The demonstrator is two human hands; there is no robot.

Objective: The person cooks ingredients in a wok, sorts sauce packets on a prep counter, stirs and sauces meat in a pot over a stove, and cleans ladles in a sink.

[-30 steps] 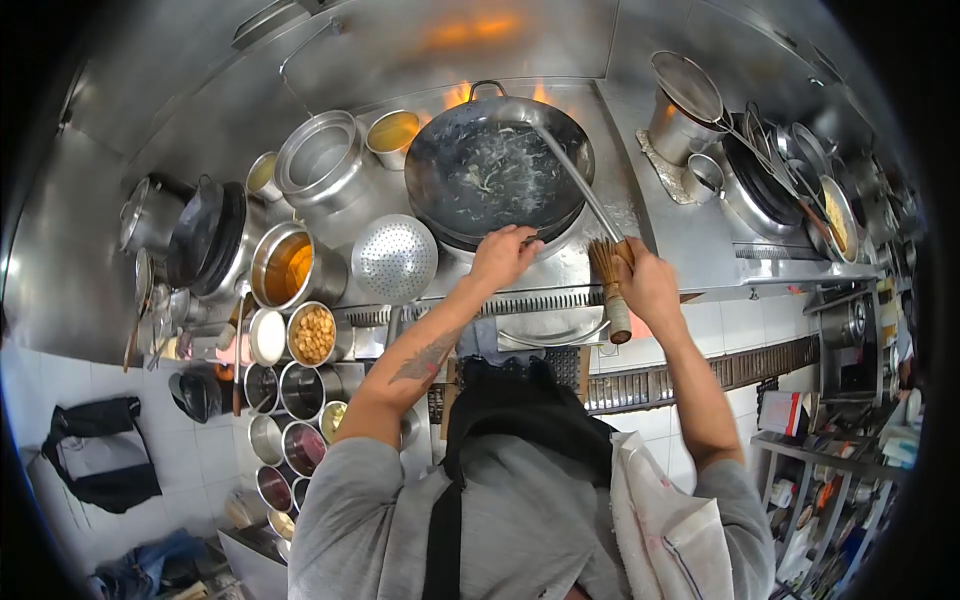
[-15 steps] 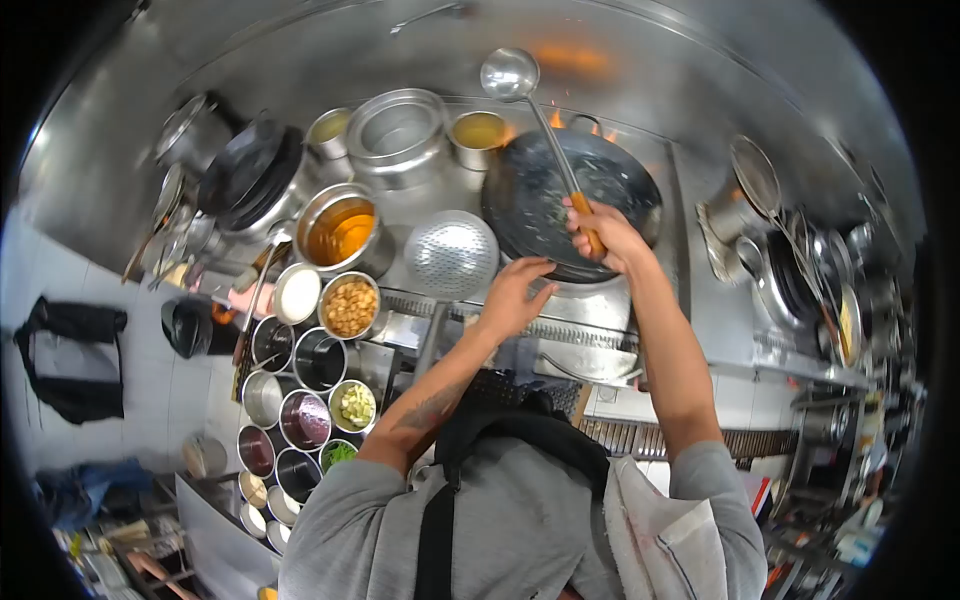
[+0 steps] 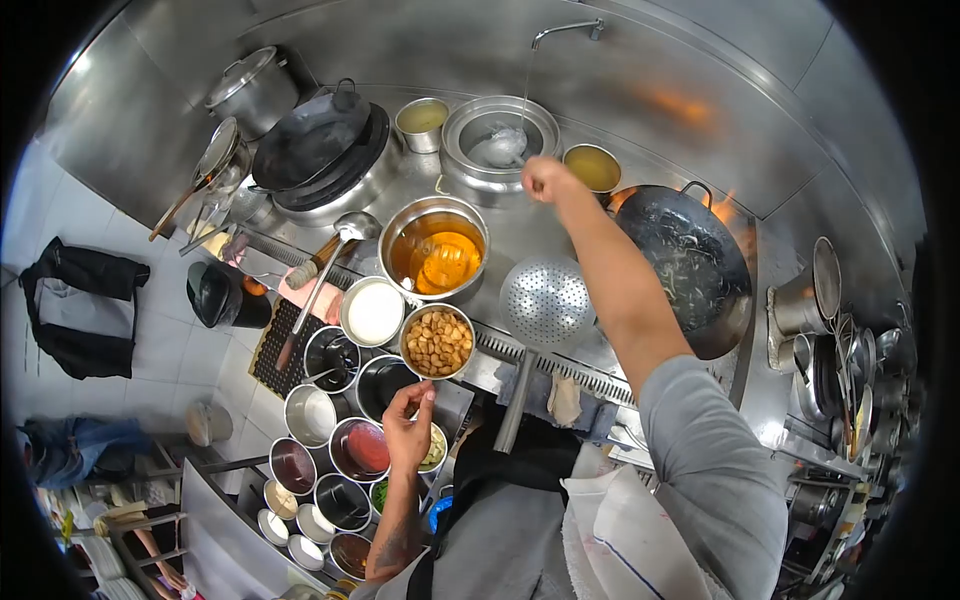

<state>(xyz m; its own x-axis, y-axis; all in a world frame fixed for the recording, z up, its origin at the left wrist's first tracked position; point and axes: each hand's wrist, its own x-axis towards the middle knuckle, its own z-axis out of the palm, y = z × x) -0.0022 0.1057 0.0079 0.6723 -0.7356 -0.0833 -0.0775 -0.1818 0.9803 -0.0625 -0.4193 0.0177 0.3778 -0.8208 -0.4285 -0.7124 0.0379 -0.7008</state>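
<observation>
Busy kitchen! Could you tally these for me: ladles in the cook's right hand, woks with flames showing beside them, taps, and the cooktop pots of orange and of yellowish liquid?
Ladles in the right hand: 1
Woks with visible flames: 1
Taps: 1
Orange-liquid pots: 1
Yellowish-liquid pots: 2
Total: 6

A strainer [image 3: 546,302] (handle [image 3: 516,400] jutting nearward) obstructs beside the lit wok [image 3: 728,290]; the half-hidden gap behind seems passable.

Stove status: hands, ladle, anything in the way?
Right hand gripping ladle. Ladle's bowl at the pot's mouth, under running tap. Left hand by tubs, hold unclear. Nothing visibly blocking.
</observation>
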